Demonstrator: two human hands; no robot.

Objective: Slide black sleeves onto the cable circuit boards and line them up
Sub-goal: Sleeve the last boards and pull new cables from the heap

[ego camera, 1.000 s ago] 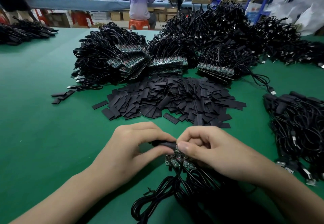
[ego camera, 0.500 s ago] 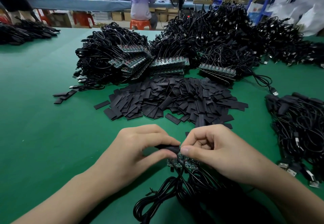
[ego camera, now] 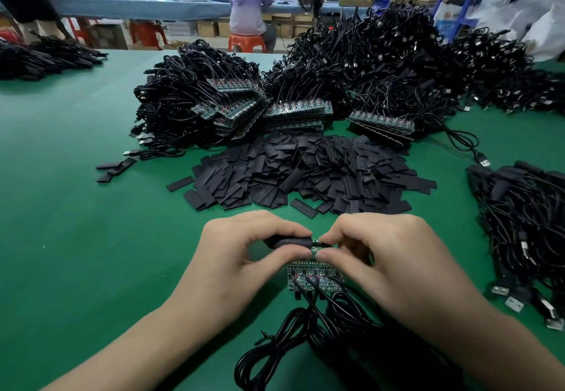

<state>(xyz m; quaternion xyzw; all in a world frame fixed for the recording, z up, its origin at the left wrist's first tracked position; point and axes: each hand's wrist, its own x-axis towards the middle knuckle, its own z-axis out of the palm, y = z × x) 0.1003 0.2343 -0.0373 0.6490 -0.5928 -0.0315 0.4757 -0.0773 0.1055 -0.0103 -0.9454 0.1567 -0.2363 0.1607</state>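
Note:
My left hand (ego camera: 241,256) pinches a black sleeve (ego camera: 289,242) between thumb and forefinger, just above the green table. My right hand (ego camera: 394,259) pinches the end of a small circuit board (ego camera: 318,243) that pokes out of the sleeve's right end. Below the hands lies a row of bare green circuit boards (ego camera: 312,277) joined side by side, their black cables (ego camera: 305,344) coiled toward me. A heap of loose black sleeves (ego camera: 305,170) lies just beyond the hands.
Big piles of black cables with stacked circuit boards (ego camera: 293,109) fill the table's far side. More cables with USB plugs (ego camera: 526,237) lie at the right, another pile (ego camera: 39,57) at far left. A person on a red stool (ego camera: 249,8) sits at a table behind.
The camera has tipped so the scene sits lower in view. The hands have parted a little, and the board's end now shows between the sleeve and my right fingers.

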